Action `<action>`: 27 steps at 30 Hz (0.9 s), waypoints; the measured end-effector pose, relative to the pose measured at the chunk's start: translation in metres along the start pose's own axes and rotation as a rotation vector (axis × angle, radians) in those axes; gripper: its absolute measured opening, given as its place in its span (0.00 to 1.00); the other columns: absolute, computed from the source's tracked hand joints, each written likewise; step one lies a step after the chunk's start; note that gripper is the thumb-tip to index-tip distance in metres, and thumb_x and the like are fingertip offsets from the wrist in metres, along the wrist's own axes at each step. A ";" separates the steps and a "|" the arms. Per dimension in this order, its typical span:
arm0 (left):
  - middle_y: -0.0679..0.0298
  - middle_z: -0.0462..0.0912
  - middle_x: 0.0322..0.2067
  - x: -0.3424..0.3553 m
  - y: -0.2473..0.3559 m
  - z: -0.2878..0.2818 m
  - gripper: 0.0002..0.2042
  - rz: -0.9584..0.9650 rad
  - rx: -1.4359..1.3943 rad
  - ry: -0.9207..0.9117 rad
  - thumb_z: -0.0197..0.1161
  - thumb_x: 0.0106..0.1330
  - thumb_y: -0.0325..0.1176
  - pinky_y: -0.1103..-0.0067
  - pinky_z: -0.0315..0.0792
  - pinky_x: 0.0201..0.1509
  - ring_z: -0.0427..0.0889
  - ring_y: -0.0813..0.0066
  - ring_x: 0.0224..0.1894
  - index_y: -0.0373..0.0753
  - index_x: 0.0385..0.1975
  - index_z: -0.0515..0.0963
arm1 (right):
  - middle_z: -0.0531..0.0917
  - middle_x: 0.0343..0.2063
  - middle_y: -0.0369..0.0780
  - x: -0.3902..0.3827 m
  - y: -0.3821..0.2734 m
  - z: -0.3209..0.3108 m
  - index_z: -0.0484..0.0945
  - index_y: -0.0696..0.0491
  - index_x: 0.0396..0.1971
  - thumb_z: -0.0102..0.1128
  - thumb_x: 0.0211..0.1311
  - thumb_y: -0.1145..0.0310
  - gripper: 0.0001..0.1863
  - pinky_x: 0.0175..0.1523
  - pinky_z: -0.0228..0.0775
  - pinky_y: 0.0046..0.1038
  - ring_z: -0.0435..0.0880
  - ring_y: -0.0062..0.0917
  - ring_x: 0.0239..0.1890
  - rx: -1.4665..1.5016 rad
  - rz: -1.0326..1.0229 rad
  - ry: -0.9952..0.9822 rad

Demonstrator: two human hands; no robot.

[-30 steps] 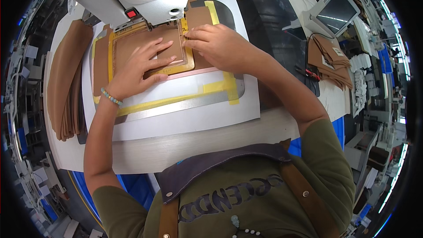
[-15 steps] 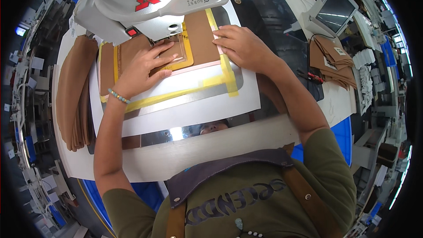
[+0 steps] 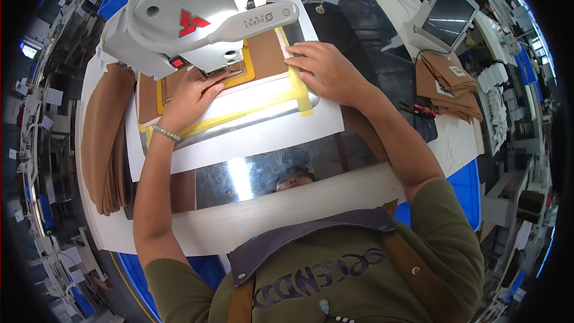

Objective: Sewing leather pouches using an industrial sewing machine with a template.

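Note:
A brown flat panel (image 3: 263, 54) lies under the white sewing machine head (image 3: 179, 21), edged with yellow tape (image 3: 305, 103) on a metal plate with a white sheet (image 3: 263, 134) around it. Within the panel sits a yellow rectangular frame (image 3: 249, 67). My left hand (image 3: 190, 100) lies flat on the panel's near side, close to the needle area, some of its fingertips hidden by the machine head. On the panel's right taped edge rest the stretched fingers of my right hand (image 3: 329, 72).
Stacked brown pieces (image 3: 107, 137) lie at the left. To the right are a screen (image 3: 449, 15), more brown pieces (image 3: 448, 84) and a red-handled tool (image 3: 423, 110). A shiny metal strip (image 3: 269, 173) runs along the table's near side.
The panel and white sheet have slid farther in under the machine head, and both hands have moved along with them. More of my left fingers is now hidden. The view has shifted slightly.

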State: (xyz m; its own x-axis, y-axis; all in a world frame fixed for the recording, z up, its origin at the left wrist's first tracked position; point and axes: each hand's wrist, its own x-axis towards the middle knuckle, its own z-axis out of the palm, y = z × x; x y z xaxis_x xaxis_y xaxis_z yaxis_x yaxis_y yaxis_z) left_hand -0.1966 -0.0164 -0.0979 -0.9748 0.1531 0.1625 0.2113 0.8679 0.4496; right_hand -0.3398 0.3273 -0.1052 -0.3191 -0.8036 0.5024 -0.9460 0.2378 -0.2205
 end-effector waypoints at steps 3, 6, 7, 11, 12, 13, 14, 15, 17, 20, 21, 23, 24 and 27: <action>0.48 0.84 0.57 -0.008 -0.015 -0.009 0.17 -0.096 0.015 0.036 0.63 0.77 0.37 0.61 0.70 0.70 0.79 0.46 0.61 0.41 0.60 0.86 | 0.84 0.63 0.43 0.001 -0.002 0.000 0.87 0.55 0.55 0.62 0.68 0.72 0.17 0.71 0.67 0.40 0.78 0.36 0.69 0.002 -0.010 0.013; 0.46 0.84 0.57 -0.023 -0.033 -0.021 0.15 -0.081 0.016 0.170 0.62 0.78 0.35 0.64 0.73 0.67 0.80 0.47 0.61 0.35 0.56 0.86 | 0.84 0.63 0.43 0.002 -0.003 0.001 0.87 0.54 0.56 0.63 0.69 0.71 0.17 0.71 0.67 0.41 0.77 0.35 0.69 0.005 -0.024 0.003; 0.47 0.84 0.58 -0.023 -0.032 -0.029 0.15 -0.147 0.018 0.170 0.61 0.78 0.33 0.64 0.73 0.67 0.80 0.48 0.62 0.35 0.58 0.85 | 0.84 0.63 0.43 -0.001 -0.003 0.000 0.87 0.54 0.56 0.63 0.69 0.71 0.17 0.71 0.67 0.41 0.77 0.35 0.69 0.003 -0.009 0.005; 0.53 0.83 0.62 -0.045 -0.055 -0.050 0.18 -0.279 0.218 0.189 0.58 0.77 0.28 0.64 0.73 0.69 0.79 0.51 0.65 0.34 0.63 0.82 | 0.84 0.64 0.42 -0.004 -0.001 -0.003 0.88 0.53 0.54 0.64 0.70 0.70 0.16 0.72 0.67 0.41 0.77 0.35 0.69 -0.006 -0.014 -0.003; 0.53 0.83 0.62 -0.052 -0.062 -0.051 0.18 -0.274 0.219 0.184 0.58 0.77 0.28 0.64 0.73 0.69 0.79 0.51 0.65 0.34 0.63 0.82 | 0.84 0.64 0.42 -0.005 0.001 -0.004 0.88 0.52 0.54 0.64 0.70 0.70 0.15 0.72 0.67 0.42 0.77 0.35 0.69 -0.029 -0.017 -0.017; 0.54 0.83 0.64 -0.058 -0.071 -0.050 0.19 -0.293 0.328 0.210 0.58 0.77 0.28 0.63 0.72 0.71 0.78 0.51 0.66 0.34 0.64 0.81 | 0.84 0.64 0.42 -0.006 0.002 -0.005 0.88 0.52 0.54 0.64 0.70 0.70 0.15 0.72 0.67 0.42 0.77 0.35 0.69 -0.031 -0.010 -0.015; 0.56 0.82 0.66 -0.066 -0.082 -0.049 0.19 -0.312 0.438 0.239 0.57 0.76 0.27 0.63 0.72 0.73 0.78 0.51 0.66 0.34 0.65 0.80 | 0.83 0.65 0.42 -0.005 0.002 -0.006 0.87 0.52 0.55 0.63 0.71 0.70 0.15 0.73 0.64 0.42 0.76 0.36 0.71 0.001 0.004 -0.037; 0.55 0.79 0.69 -0.079 -0.098 -0.053 0.20 -0.354 0.484 0.217 0.57 0.78 0.30 0.63 0.70 0.76 0.76 0.51 0.69 0.33 0.67 0.79 | 0.82 0.66 0.43 -0.002 0.000 -0.007 0.87 0.53 0.56 0.63 0.72 0.70 0.16 0.75 0.62 0.43 0.74 0.38 0.72 0.035 0.010 -0.057; 0.54 0.78 0.70 -0.090 -0.112 -0.053 0.21 -0.358 0.489 0.226 0.57 0.79 0.31 0.63 0.69 0.76 0.75 0.50 0.70 0.32 0.68 0.78 | 0.82 0.66 0.42 0.000 -0.001 -0.007 0.87 0.52 0.56 0.63 0.72 0.69 0.16 0.76 0.62 0.43 0.74 0.38 0.72 0.025 0.012 -0.065; 0.53 0.76 0.73 -0.096 -0.118 -0.049 0.22 -0.365 0.447 0.237 0.56 0.81 0.35 0.63 0.67 0.78 0.73 0.50 0.73 0.30 0.69 0.76 | 0.83 0.66 0.42 0.001 -0.009 -0.023 0.87 0.51 0.57 0.63 0.73 0.69 0.16 0.77 0.61 0.43 0.74 0.38 0.73 0.055 0.014 -0.055; 0.53 0.74 0.74 -0.097 -0.120 -0.049 0.23 -0.366 0.406 0.236 0.56 0.82 0.37 0.64 0.66 0.79 0.72 0.50 0.74 0.29 0.70 0.75 | 0.83 0.66 0.41 0.002 -0.014 -0.032 0.87 0.51 0.57 0.62 0.73 0.70 0.16 0.77 0.61 0.43 0.74 0.38 0.73 0.099 0.018 -0.031; 0.53 0.74 0.74 -0.100 -0.122 -0.051 0.23 -0.344 0.403 0.239 0.56 0.82 0.37 0.64 0.66 0.79 0.72 0.50 0.74 0.29 0.70 0.75 | 0.84 0.65 0.40 0.001 -0.028 -0.055 0.87 0.51 0.56 0.62 0.74 0.69 0.15 0.77 0.62 0.42 0.75 0.36 0.73 0.087 0.007 -0.035; 0.53 0.74 0.74 -0.103 -0.124 -0.052 0.24 -0.320 0.413 0.238 0.56 0.82 0.37 0.64 0.66 0.79 0.72 0.50 0.74 0.29 0.70 0.75 | 0.85 0.64 0.39 0.000 -0.031 -0.061 0.88 0.50 0.56 0.61 0.75 0.68 0.14 0.76 0.63 0.40 0.76 0.34 0.72 0.083 -0.002 -0.028; 0.52 0.74 0.74 -0.096 -0.118 -0.054 0.23 -0.316 0.430 0.222 0.56 0.82 0.37 0.63 0.66 0.78 0.72 0.48 0.73 0.29 0.70 0.76 | 0.85 0.63 0.40 -0.017 -0.022 -0.055 0.88 0.51 0.54 0.64 0.73 0.68 0.14 0.75 0.64 0.41 0.76 0.35 0.71 0.033 -0.020 -0.079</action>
State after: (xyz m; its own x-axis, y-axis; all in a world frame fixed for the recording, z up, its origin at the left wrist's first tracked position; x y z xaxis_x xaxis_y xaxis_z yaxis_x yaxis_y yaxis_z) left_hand -0.1241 -0.1590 -0.1188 -0.9376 -0.2071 0.2794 -0.1812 0.9766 0.1159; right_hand -0.3172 0.3655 -0.0626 -0.2936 -0.8487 0.4400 -0.9492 0.2042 -0.2395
